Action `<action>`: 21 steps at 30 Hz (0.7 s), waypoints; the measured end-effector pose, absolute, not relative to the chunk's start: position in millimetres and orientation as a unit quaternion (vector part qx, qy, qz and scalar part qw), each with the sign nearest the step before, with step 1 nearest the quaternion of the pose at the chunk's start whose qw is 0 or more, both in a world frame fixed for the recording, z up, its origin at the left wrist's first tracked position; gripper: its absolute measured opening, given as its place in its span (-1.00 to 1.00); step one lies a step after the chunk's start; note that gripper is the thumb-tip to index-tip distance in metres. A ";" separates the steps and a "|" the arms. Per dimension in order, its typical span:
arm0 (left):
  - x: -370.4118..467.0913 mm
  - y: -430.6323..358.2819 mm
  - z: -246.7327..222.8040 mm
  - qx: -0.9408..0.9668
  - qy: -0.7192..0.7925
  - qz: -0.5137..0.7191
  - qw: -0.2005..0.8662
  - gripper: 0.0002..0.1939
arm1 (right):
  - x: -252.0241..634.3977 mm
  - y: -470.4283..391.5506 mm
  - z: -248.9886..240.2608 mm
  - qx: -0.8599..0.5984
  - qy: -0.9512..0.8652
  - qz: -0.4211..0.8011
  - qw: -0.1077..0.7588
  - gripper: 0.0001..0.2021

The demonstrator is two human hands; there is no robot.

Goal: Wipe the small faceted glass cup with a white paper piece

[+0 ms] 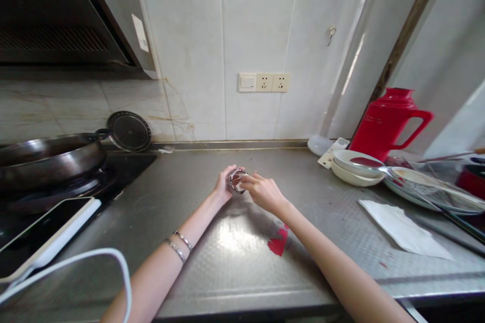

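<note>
Above the middle of the metal counter, my left hand (pixel 224 184) is closed around a small, shiny, patterned glass (pixel 230 179). The glass is tilted so that its mouth faces me. My right hand (pixel 264 193) is at the rim, with its bent fingers pressed together and their tips reaching the mouth. Something pale shows inside by those fingertips, too small to name. Whether the right fingers pinch it is hidden from me. A torn red scrap (pixel 279 241) lies on the counter beside my right forearm.
A large pan (pixel 49 159) sits on the stove at left, near a phone (pixel 41 237) with a white cable (pixel 102 251). At right are stacked bowls (pixel 356 174), a red thermos (pixel 382 126), plates (pixel 403 189) and a white paper (pixel 405 229). A tiled wall stands behind.
</note>
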State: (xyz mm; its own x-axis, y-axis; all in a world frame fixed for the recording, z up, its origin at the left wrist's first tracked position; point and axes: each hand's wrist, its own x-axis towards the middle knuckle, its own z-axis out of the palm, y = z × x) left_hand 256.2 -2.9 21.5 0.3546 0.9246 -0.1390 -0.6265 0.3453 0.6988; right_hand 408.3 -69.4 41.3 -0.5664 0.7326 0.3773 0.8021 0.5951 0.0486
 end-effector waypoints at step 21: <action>260.6 -14.2 22.9 0.212 0.227 0.465 0.829 -0.61 | 412.3 -46.7 37.1 -0.421 -0.697 0.303 0.495 -0.76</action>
